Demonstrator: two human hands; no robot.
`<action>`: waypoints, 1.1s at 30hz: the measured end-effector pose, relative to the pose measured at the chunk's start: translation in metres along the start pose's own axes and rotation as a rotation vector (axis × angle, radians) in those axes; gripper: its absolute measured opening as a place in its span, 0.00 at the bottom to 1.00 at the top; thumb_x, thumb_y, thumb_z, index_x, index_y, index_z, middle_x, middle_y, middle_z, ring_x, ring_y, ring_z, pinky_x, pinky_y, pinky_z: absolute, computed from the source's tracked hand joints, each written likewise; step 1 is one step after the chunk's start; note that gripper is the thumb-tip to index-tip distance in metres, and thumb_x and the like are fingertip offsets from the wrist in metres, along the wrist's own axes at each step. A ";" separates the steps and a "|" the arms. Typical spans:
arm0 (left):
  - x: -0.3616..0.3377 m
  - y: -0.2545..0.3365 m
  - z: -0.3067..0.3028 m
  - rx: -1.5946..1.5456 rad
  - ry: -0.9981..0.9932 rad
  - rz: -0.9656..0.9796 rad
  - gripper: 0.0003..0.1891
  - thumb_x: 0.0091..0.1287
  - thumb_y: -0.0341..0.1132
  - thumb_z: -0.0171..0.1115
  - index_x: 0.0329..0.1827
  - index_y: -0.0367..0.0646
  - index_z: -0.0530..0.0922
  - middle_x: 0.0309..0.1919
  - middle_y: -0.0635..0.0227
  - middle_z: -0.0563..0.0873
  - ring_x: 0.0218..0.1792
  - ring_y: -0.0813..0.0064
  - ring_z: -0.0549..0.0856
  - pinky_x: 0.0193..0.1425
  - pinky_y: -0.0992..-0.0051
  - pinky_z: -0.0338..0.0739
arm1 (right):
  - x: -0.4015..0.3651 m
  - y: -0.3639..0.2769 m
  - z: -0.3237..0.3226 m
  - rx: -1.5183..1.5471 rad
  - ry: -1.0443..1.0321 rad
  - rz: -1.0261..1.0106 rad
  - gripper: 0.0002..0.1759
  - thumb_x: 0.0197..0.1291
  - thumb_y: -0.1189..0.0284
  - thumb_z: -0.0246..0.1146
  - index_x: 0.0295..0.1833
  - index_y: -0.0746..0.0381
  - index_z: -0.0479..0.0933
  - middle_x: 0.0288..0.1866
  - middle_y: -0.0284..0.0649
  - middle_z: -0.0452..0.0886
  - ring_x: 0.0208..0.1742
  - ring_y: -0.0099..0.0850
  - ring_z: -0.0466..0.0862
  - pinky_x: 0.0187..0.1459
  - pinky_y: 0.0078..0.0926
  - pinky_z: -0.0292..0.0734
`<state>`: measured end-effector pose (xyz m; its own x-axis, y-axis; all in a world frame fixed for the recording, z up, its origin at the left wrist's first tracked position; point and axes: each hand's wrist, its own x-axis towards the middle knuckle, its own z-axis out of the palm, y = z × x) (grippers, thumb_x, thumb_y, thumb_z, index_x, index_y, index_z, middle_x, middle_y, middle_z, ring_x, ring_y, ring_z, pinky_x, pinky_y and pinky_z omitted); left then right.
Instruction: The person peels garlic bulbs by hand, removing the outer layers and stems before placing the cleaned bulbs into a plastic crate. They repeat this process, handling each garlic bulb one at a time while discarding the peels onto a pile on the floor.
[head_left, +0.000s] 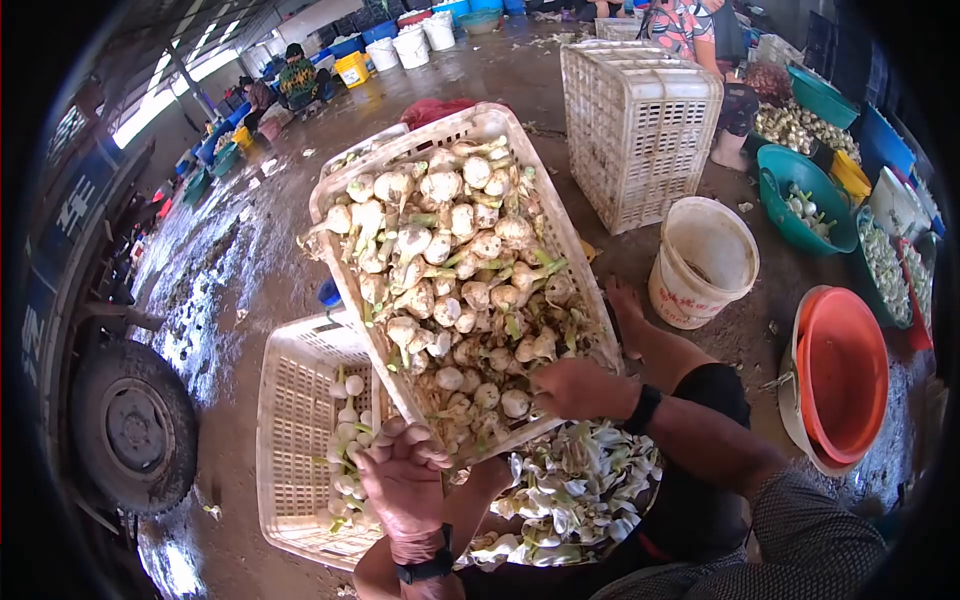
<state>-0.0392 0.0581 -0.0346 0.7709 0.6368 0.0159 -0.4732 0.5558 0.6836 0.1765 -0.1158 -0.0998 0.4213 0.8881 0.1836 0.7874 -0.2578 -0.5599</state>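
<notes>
A white plastic crate (555,215) full of untrimmed garlic bulbs (440,235) stands tilted in front of me. My left hand (405,475) is palm up at the crate's near left corner, its thumb apart from loosely bent fingers and nothing visible in it. Over the near right part of the crate, my right hand (585,388) is closed among the bulbs; whatever its fingers hold is hidden. Lower left, a second white crate (300,440) contains cleaner garlic bulbs (348,440). Peeled garlic skins (575,490) are heaped between my legs.
A white bucket (703,265) and an upended crate (650,130) stand ahead on the right. Nested red basins (845,375) sit farther right, near green basins (800,215) with garlic. A vehicle wheel (135,425) is at left. Other people (298,80) are in the background.
</notes>
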 end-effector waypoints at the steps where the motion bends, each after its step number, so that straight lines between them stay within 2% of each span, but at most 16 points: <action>1: -0.001 -0.002 0.001 0.061 0.011 -0.018 0.32 0.69 0.63 0.51 0.55 0.39 0.76 0.42 0.58 0.86 0.34 0.65 0.86 0.40 0.66 0.83 | 0.003 0.001 0.016 -0.017 0.011 -0.017 0.10 0.53 0.68 0.63 0.28 0.64 0.74 0.27 0.50 0.79 0.31 0.51 0.81 0.34 0.48 0.76; 3: -0.003 -0.006 -0.002 0.068 -0.002 -0.013 0.31 0.70 0.62 0.51 0.56 0.39 0.75 0.42 0.57 0.86 0.34 0.63 0.86 0.39 0.65 0.83 | 0.013 0.002 0.043 -0.034 0.027 -0.041 0.09 0.53 0.68 0.63 0.29 0.63 0.75 0.28 0.50 0.80 0.31 0.51 0.82 0.34 0.48 0.76; 6: -0.004 -0.009 -0.008 0.115 -0.001 -0.051 0.32 0.68 0.61 0.53 0.59 0.39 0.73 0.42 0.56 0.84 0.35 0.62 0.85 0.39 0.64 0.83 | 0.028 0.018 0.082 -0.084 -0.160 0.117 0.10 0.53 0.68 0.62 0.34 0.65 0.76 0.30 0.53 0.81 0.33 0.51 0.83 0.34 0.47 0.79; 8: -0.005 -0.013 -0.014 0.134 -0.053 -0.055 0.33 0.67 0.61 0.55 0.59 0.39 0.73 0.42 0.56 0.84 0.34 0.61 0.85 0.39 0.64 0.83 | 0.026 0.052 0.128 0.066 -0.020 0.023 0.15 0.55 0.62 0.62 0.30 0.64 0.73 0.25 0.52 0.77 0.30 0.54 0.79 0.32 0.49 0.75; 9: -0.005 -0.016 -0.016 0.166 -0.078 -0.059 0.34 0.66 0.62 0.56 0.60 0.39 0.72 0.41 0.56 0.83 0.34 0.61 0.84 0.39 0.64 0.83 | 0.025 0.050 0.129 0.151 -0.035 0.093 0.15 0.54 0.61 0.63 0.28 0.63 0.72 0.26 0.51 0.76 0.29 0.54 0.78 0.32 0.49 0.73; 11: -0.004 -0.022 -0.019 0.110 -0.085 -0.048 0.30 0.64 0.53 0.64 0.59 0.38 0.73 0.41 0.57 0.84 0.36 0.64 0.85 0.41 0.67 0.82 | 0.025 0.059 0.139 0.197 0.003 0.029 0.15 0.53 0.62 0.63 0.28 0.64 0.72 0.32 0.52 0.77 0.35 0.54 0.78 0.35 0.48 0.73; 12: 0.000 -0.022 -0.004 0.089 -0.126 -0.053 0.30 0.64 0.53 0.64 0.59 0.38 0.73 0.41 0.57 0.84 0.36 0.64 0.85 0.41 0.67 0.82 | 0.025 0.052 0.127 0.117 0.118 -0.201 0.10 0.46 0.67 0.61 0.22 0.63 0.74 0.25 0.52 0.77 0.35 0.52 0.80 0.37 0.49 0.75; 15: -0.011 -0.001 0.032 0.555 -0.122 -0.088 0.25 0.69 0.46 0.59 0.61 0.37 0.72 0.42 0.58 0.83 0.37 0.69 0.83 0.39 0.72 0.80 | 0.029 0.023 0.099 0.143 -0.131 0.248 0.10 0.53 0.69 0.60 0.33 0.67 0.77 0.31 0.49 0.78 0.35 0.46 0.79 0.39 0.45 0.75; 17: -0.020 0.008 0.044 0.878 -0.084 -0.105 0.21 0.72 0.41 0.56 0.62 0.37 0.71 0.43 0.59 0.82 0.38 0.73 0.82 0.38 0.76 0.78 | 0.026 0.013 0.080 0.294 -0.068 0.197 0.13 0.56 0.67 0.61 0.38 0.68 0.77 0.34 0.48 0.79 0.36 0.42 0.80 0.40 0.42 0.76; 19: -0.022 0.005 0.042 0.759 -0.104 -0.224 0.20 0.70 0.35 0.58 0.63 0.37 0.71 0.43 0.60 0.82 0.38 0.76 0.81 0.38 0.77 0.76 | 0.021 -0.007 0.046 0.441 -0.007 0.142 0.16 0.60 0.65 0.61 0.44 0.69 0.77 0.36 0.47 0.80 0.37 0.39 0.80 0.40 0.39 0.76; 21: -0.026 -0.005 0.052 1.036 -0.135 -0.110 0.21 0.68 0.30 0.60 0.63 0.37 0.71 0.45 0.60 0.82 0.38 0.75 0.82 0.40 0.77 0.77 | 0.018 -0.040 0.000 0.851 -0.134 0.224 0.24 0.62 0.59 0.63 0.52 0.70 0.75 0.38 0.44 0.81 0.40 0.31 0.80 0.41 0.33 0.76; 22: -0.027 -0.007 0.056 1.038 -0.141 -0.107 0.21 0.68 0.30 0.60 0.63 0.37 0.71 0.45 0.60 0.82 0.38 0.75 0.82 0.40 0.77 0.77 | 0.017 -0.045 -0.013 0.914 -0.297 0.331 0.28 0.62 0.57 0.64 0.58 0.69 0.73 0.39 0.41 0.81 0.43 0.26 0.80 0.43 0.29 0.75; 26: -0.029 -0.011 0.076 0.861 -0.057 -0.315 0.30 0.63 0.31 0.68 0.68 0.37 0.67 0.48 0.58 0.82 0.46 0.69 0.83 0.49 0.73 0.79 | 0.000 -0.053 0.000 0.960 -0.158 0.147 0.27 0.63 0.58 0.64 0.59 0.67 0.73 0.34 0.36 0.80 0.34 0.24 0.80 0.35 0.23 0.76; 29: -0.023 -0.029 0.042 0.925 -0.241 -0.144 0.33 0.61 0.32 0.71 0.69 0.38 0.67 0.49 0.58 0.82 0.48 0.69 0.82 0.51 0.73 0.79 | -0.001 -0.047 0.020 1.062 -0.176 0.125 0.24 0.64 0.58 0.63 0.57 0.65 0.75 0.33 0.35 0.79 0.30 0.25 0.80 0.32 0.23 0.76; 32: -0.024 -0.025 0.059 0.745 -0.158 -0.257 0.34 0.61 0.33 0.71 0.70 0.40 0.66 0.52 0.57 0.81 0.51 0.68 0.82 0.52 0.74 0.78 | -0.005 -0.058 -0.020 0.815 -0.194 0.114 0.18 0.67 0.59 0.59 0.51 0.62 0.78 0.30 0.37 0.79 0.24 0.27 0.78 0.24 0.25 0.74; 33: -0.011 -0.027 0.056 0.917 -0.280 -0.144 0.26 0.58 0.41 0.70 0.56 0.36 0.74 0.40 0.60 0.84 0.39 0.68 0.85 0.43 0.70 0.81 | -0.001 -0.055 -0.028 0.894 -0.350 0.268 0.15 0.66 0.62 0.58 0.52 0.60 0.78 0.36 0.41 0.81 0.29 0.33 0.81 0.30 0.30 0.77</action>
<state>-0.0108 0.0063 -0.0127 0.9254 0.3785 -0.0203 0.0587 -0.0901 0.9942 0.1455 -0.1135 -0.0470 0.2661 0.9417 -0.2059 -0.0036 -0.2126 -0.9771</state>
